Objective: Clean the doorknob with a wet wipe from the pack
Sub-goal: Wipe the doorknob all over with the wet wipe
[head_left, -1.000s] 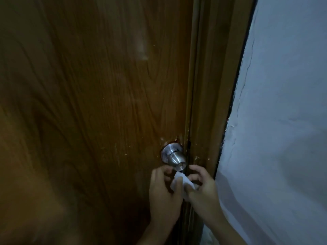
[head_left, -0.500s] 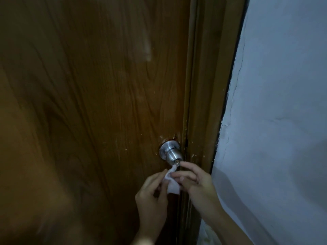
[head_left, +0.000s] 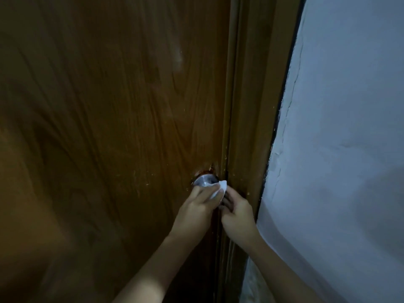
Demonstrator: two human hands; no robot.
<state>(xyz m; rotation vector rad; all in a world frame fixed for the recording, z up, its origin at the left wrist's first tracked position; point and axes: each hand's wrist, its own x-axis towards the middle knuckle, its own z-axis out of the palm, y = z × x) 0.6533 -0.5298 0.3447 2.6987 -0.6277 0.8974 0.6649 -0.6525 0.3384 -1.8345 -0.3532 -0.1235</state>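
A silver metal doorknob (head_left: 204,181) sticks out of the brown wooden door (head_left: 113,119) near its right edge. A white wet wipe (head_left: 219,189) lies pressed over the knob's front, hiding most of it. My left hand (head_left: 197,209) holds the wipe against the knob from below left, fingers closed over it. My right hand (head_left: 237,212) sits just right of the wipe with its fingers curled at the wipe's lower edge; whether it grips the wipe is unclear. The pack is not in view.
The brown door frame (head_left: 251,127) runs vertically right of the knob. A rough white plaster wall (head_left: 341,149) with a long crack fills the right side. The scene is dim.
Both hands rose from below the knob. The wipe, held between the fingers under the knob before, now covers the knob under my left hand.
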